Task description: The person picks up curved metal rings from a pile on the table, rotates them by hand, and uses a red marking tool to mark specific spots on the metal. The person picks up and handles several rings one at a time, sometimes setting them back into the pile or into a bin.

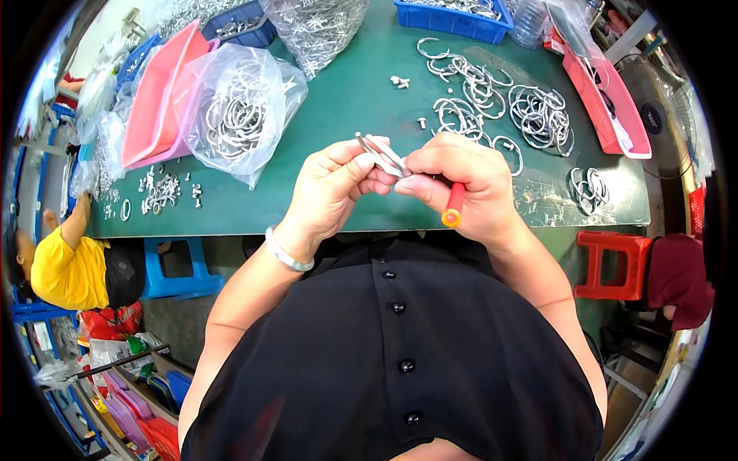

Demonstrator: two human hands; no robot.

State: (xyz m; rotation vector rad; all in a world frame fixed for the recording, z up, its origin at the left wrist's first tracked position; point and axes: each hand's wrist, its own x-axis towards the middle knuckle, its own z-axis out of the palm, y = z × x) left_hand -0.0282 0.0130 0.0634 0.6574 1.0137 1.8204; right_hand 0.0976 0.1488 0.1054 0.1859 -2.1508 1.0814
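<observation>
Table: a green work surface spreads beyond the fingertips, matte and scuffed, well apart from the raised hands.
Bag of rings: a clear plastic bag, crinkled and glossy, sits up and to the left of the left fingers, stuffed with bright wire rings.
Loose rings: open silver hoops lie tangled just past the right knuckles, thin, round and shiny.
Left hand: the left hand pinches the metal clamp between thumb and forefinger, other fingers curled under; a pale bangle circles the wrist.
Right hand: the right hand is closed around a red-handled screwdriver, thumb and forefinger pressed together at the clamp's lower end.
Clamp: a slim, flat band of bare metal held above the table's near edge, between the two sets of fingertips and touching both; its long axis slants from upper left down to lower right, toward the right thumb. Both hands are equally near.
Screwdriver: smooth red handle with an orange butt points down and back from the right fingers; its tip is hidden.
Bolts: small grey screws rest far beyond the fingertips.
</observation>
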